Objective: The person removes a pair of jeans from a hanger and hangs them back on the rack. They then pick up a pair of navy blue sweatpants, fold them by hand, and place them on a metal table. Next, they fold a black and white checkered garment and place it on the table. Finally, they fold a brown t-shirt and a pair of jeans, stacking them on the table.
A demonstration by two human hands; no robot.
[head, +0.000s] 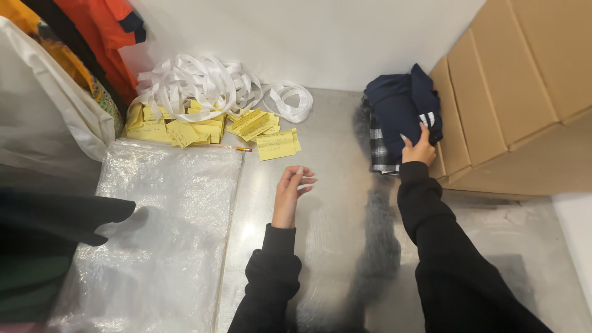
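In the head view, a metal table (333, 259) is seen from above. The right hand (419, 150) is laid on a folded navy garment (398, 108), which lies at the table's far right, against a stack of cardboard boxes (512, 80). The fingers (424, 131) are curled over the garment's near right edge, close to its white stripes; the thumb is pressed on the top of the cloth, so the edge is pinched between thumb and fingers. The bulk of the garment lies beyond and to the left of the fingertips. A plaid cloth (379, 151) is seen under the navy one, just left of the hand.

The left hand (291, 188) is held above the bare table, well apart from the garment, with nothing in it; its fingers are loosely spread and slightly bent.

A clear plastic bag (166, 234) is spread flat on the left of the table. Beyond it, yellow slips (203, 129) are heaped beside a tangle of white tape (209, 83), with a pencil (237, 148) just in front. Hanging clothes (92, 37) are seen at the far left.
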